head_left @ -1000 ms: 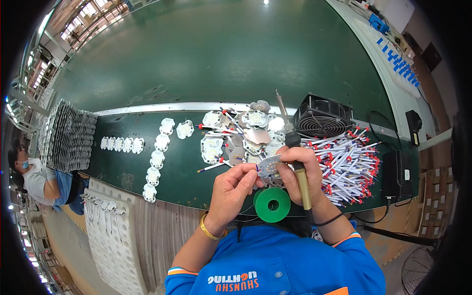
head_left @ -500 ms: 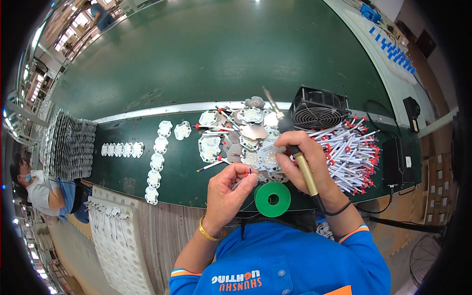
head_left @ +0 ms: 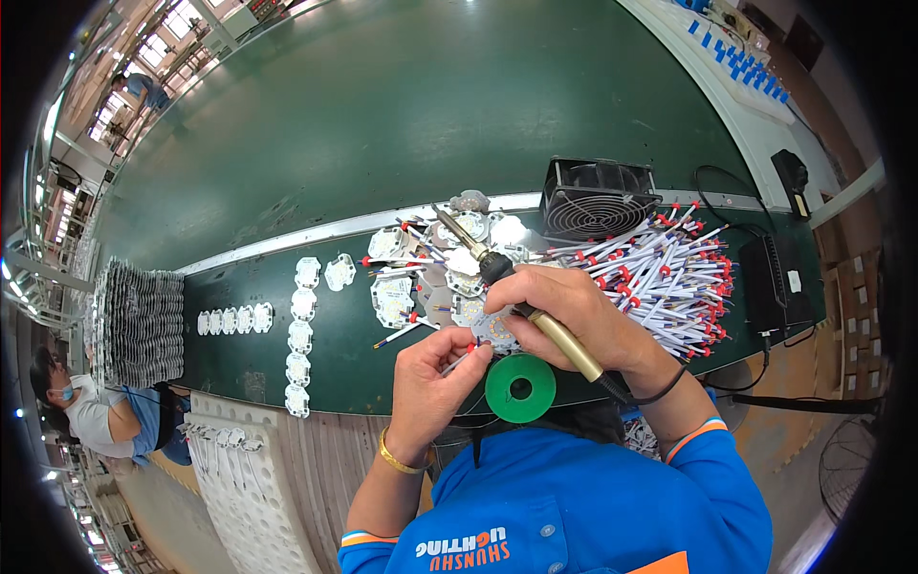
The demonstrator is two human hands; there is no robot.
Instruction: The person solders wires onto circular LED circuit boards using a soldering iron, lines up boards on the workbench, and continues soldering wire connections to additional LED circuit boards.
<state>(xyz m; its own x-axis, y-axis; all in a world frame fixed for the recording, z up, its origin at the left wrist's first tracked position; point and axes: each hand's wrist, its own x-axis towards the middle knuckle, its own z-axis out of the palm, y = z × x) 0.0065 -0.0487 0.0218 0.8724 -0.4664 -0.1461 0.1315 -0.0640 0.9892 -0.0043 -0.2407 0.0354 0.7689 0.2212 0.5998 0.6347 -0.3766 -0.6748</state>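
My right hand [head_left: 581, 316] is wrapped round a soldering iron [head_left: 564, 346] with a gold handle. Its metal tip points up and left over a cluster of pale LED boards [head_left: 393, 304]. My left hand [head_left: 428, 378] pinches a short wire lead [head_left: 472, 347] with a red piece on it, close to the cluster's near edge; the fingers hide most of it. Just right of this hand lies a green ring-shaped roll [head_left: 543, 390]. White wire leads with red pieces form a big pile [head_left: 665, 282] beyond my right hand.
A black fan [head_left: 599, 201] stands behind the wire pile, and a black box [head_left: 765, 282] sits at its right. Two rows of LED boards [head_left: 300, 337] lie left of the cluster. Tall board stacks [head_left: 143, 325] fill the left end. A person [head_left: 110, 416] is beyond them.
The soldering iron has tilted left and lowered, so its tip now lies over the LED boards. My right hand turned with it. My left hand keeps its pinch; the whole view has shifted slightly.
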